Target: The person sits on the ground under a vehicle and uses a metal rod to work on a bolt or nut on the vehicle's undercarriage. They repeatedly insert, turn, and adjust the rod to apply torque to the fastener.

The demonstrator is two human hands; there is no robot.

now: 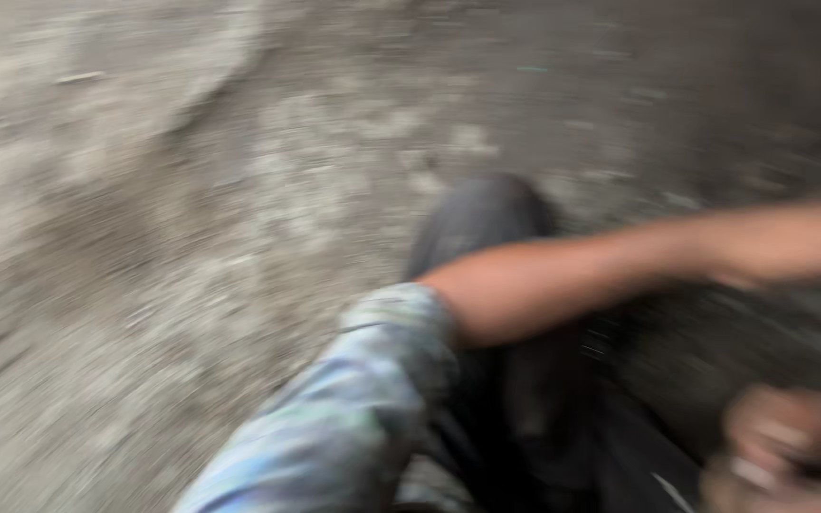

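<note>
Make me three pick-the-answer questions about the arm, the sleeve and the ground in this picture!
1. Where does the bare forearm reach?
A) across toward the right edge
B) straight up to the top edge
C) down into the bottom left corner

2. What colour is the soft patterned cloth sleeve?
A) bright red
B) pale blue-grey
C) yellow

3. How does that sleeve sit on the arm?
A) pulled down over the wrist
B) pushed up to about the elbow
C) lying off the arm on the grey dusty ground

Answers:
1 A, because the arm stretches from the middle out to the right side.
2 B, because the cloth looks bluish grey even through the blur.
3 B, because the arm is bare from where the sleeve ends.
</note>
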